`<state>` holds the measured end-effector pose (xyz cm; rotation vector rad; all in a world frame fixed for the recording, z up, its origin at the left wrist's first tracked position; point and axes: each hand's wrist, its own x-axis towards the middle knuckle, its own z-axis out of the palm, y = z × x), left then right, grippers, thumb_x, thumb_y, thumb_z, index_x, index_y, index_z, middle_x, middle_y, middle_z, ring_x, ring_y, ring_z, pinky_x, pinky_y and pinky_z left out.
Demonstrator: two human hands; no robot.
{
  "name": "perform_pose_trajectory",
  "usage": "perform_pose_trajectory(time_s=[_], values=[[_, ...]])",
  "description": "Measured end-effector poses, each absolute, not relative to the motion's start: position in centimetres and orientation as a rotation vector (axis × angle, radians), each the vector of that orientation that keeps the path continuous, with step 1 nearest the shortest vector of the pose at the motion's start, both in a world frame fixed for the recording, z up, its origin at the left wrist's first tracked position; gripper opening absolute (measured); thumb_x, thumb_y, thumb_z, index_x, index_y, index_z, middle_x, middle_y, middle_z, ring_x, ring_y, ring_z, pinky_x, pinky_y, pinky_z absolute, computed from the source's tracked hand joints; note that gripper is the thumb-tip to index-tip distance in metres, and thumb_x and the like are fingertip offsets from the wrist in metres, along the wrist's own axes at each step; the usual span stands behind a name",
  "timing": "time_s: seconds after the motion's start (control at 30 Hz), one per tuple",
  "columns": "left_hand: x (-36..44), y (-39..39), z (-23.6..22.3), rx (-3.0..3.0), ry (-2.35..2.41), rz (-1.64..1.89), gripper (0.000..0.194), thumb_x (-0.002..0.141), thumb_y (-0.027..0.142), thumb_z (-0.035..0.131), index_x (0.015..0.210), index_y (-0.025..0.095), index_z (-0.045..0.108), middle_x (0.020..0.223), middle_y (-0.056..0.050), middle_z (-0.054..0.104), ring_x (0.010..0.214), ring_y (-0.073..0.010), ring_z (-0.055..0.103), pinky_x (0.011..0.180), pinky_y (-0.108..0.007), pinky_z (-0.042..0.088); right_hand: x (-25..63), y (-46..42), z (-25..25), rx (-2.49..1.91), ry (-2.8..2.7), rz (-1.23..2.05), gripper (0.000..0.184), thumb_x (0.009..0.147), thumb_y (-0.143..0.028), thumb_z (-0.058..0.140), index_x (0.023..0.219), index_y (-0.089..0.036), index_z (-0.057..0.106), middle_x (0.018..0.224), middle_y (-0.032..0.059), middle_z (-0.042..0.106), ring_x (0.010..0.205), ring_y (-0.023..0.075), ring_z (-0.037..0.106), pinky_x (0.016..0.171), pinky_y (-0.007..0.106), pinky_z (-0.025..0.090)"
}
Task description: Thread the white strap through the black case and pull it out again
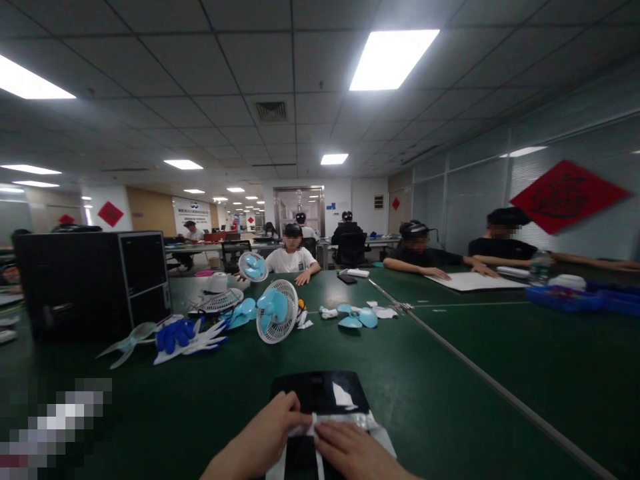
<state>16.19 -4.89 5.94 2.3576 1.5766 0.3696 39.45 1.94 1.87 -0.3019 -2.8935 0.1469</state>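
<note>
Close to me on the green table lies a black glossy panel [320, 390], with whitish film or paper [357, 420] across its near part and a narrow white strip [320, 460] running toward me. My left hand [273, 427] is closed, its bent fingers at the top end of the strip; they seem to pinch its edge. Lying almost flat, my right hand [350, 447] presses its outstretched fingers on the film just right of the strip. Both hands hide part of the panel's near half, and its front end runs out of view.
Ahead stand a small fan [277, 311], loose blue fan blades [357, 317] and blue-and-white gloves [187, 338]. A black computer case [93, 287] is on the left. A metal rail [480, 367] crosses the right side. Co-workers [293, 257] sit across and at right near blue trays [563, 297].
</note>
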Motion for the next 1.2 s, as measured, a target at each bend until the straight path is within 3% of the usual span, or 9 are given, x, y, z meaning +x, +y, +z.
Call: perform_pose_trajectory(time_s=[0.17,0.37,0.6,0.73,0.83,1.0,1.2], values=[[16.1,-5.0,5.9,2.349,1.583,0.384,0.051,0.083,0.005,0.035,0.115,0.035,0.061,0.108,-0.002,0.052,0.096,-0.0171,0.047,0.084,-0.029,0.038,39.5,1.7,0.3,-0.214,-2.799,-0.245,0.037,0.099,-0.032,0.039,0.134,-0.023,0.050,0.134,0.0106,0.059,0.118,0.0234,0.058,0.096,0.033,0.045],[16.2,-4.9,5.8,2.364,1.611,0.372,0.055,0.080,0.001,0.035,0.112,0.036,0.062,0.107,-0.001,0.052,0.096,-0.0168,0.047,0.082,-0.029,0.038,39.8,1.6,0.3,-0.186,-2.790,-0.400,0.037,0.099,-0.034,0.040,0.134,-0.025,0.048,0.133,0.0076,0.060,0.116,0.0222,0.059,0.093,0.029,0.047],[16.4,-4.8,5.8,2.395,1.631,0.354,0.050,0.080,0.001,0.035,0.108,0.033,0.062,0.106,-0.001,0.053,0.096,-0.0163,0.048,0.082,-0.027,0.038,39.6,1.8,0.5,-0.261,-2.867,-0.021,0.044,0.100,-0.031,0.038,0.143,-0.023,0.039,0.140,0.0093,0.053,0.127,0.0232,0.051,0.103,0.034,0.042],[16.7,-5.2,6.3,2.399,1.625,0.346,0.050,0.079,0.001,0.036,0.108,0.033,0.061,0.108,-0.001,0.053,0.098,-0.0161,0.047,0.084,-0.027,0.038,39.8,1.5,1.6,-0.386,-2.896,0.300,0.056,0.096,-0.045,0.043,0.146,-0.022,0.036,0.147,0.0130,0.044,0.134,0.0282,0.041,0.110,0.042,0.036],[16.8,-5.5,6.8,2.399,1.602,0.349,0.052,0.079,0.001,0.036,0.109,0.035,0.060,0.108,0.000,0.053,0.098,-0.0155,0.048,0.084,-0.026,0.039,40.3,0.8,3.4,-0.541,-2.838,0.490,0.064,0.091,-0.049,0.049,0.145,-0.017,0.038,0.145,0.0164,0.045,0.132,0.0298,0.043,0.110,0.043,0.035],[16.2,-5.4,6.7,2.398,1.598,0.359,0.046,0.083,0.005,0.035,0.107,0.033,0.064,0.108,-0.001,0.054,0.098,-0.0156,0.049,0.083,-0.026,0.039,41.4,-0.1,5.6,-0.834,-2.663,0.533,0.048,0.092,-0.038,0.046,0.136,-0.017,0.051,0.132,0.0132,0.059,0.119,0.0263,0.055,0.103,0.039,0.042],[14.8,-5.1,6.3,2.384,1.613,0.370,0.028,0.090,0.020,0.041,0.095,0.028,0.068,0.104,0.000,0.059,0.094,-0.0148,0.054,0.079,-0.026,0.040,42.5,0.8,5.9,-0.949,-2.644,0.404,0.027,0.092,-0.027,0.044,0.099,-0.025,0.071,0.104,0.0046,0.070,0.097,0.0212,0.063,0.086,0.031,0.048]])
